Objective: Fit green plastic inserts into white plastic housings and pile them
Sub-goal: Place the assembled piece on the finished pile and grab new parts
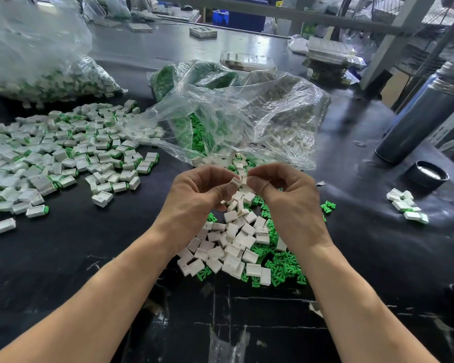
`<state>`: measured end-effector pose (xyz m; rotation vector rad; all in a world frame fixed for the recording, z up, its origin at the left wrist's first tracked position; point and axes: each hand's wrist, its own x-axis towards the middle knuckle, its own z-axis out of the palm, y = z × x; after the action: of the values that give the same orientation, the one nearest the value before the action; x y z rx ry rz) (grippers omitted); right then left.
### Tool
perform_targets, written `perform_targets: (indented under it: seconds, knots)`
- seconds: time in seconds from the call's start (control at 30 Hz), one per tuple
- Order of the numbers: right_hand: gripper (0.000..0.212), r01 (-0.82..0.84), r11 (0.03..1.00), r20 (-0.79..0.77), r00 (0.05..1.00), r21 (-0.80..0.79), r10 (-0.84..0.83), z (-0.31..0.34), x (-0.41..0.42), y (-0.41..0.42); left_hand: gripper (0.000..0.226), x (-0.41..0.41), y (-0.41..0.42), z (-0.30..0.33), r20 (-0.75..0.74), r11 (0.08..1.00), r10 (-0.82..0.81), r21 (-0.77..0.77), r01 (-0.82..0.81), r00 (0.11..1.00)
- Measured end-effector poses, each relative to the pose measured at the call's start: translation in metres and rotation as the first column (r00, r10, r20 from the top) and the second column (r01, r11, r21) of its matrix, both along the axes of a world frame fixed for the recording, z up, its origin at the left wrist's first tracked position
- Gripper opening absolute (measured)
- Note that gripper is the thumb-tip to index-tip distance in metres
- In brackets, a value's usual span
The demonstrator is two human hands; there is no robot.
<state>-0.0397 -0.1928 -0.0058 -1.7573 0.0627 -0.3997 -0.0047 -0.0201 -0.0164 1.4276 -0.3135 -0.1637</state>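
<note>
Black table (pixel 63 271), whole frame. Clear bags (pixel 236 113) of stock, centre top. Finished pile (pixel 63 153) spread mid-left, green tips showing. Loose white housings (pixel 228 242) and green inserts (pixel 283 268) heaped centre, under wrists. Both hands raised above heap, centre frame: left hand (pixel 197 192) pinching white housing (pixel 235 182) at fingertips; right hand (pixel 286 189) fingers curled, pinching something tiny against it, insert likely, hidden. Tip: square insert to slot, push straight till seated, then toss left onto pile.

Bright, even overhead light glares off the dark table (pixel 351 121); wide-angle edges bow and blur.
</note>
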Motion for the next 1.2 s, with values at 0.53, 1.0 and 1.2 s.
perform_targets:
  seconds: [0.53, 1.0, 1.2]
  knots:
    - [0.004, -0.062, 0.980, -0.048, 0.996, 0.190, 0.072, -0.002, -0.002, 0.005, 0.011, 0.000, 0.003, -0.001, 0.058, 0.994, -0.033, 0.109, 0.026, 0.998]
    - [0.004, -0.066, 0.996, -0.074, 0.995, -0.062, 0.061, -0.003, -0.004, 0.006, 0.016, -0.002, 0.004, 0.001, 0.075, 0.990, 0.017, 0.141, -0.027, 0.997]
    - [0.005, -0.130, 0.952, -0.066, 0.991, -0.279, 0.116, -0.003, -0.006, 0.000, 0.012, 0.004, 0.008, -0.001, 0.118, 0.985, 0.020, 0.168, -0.040, 0.993]
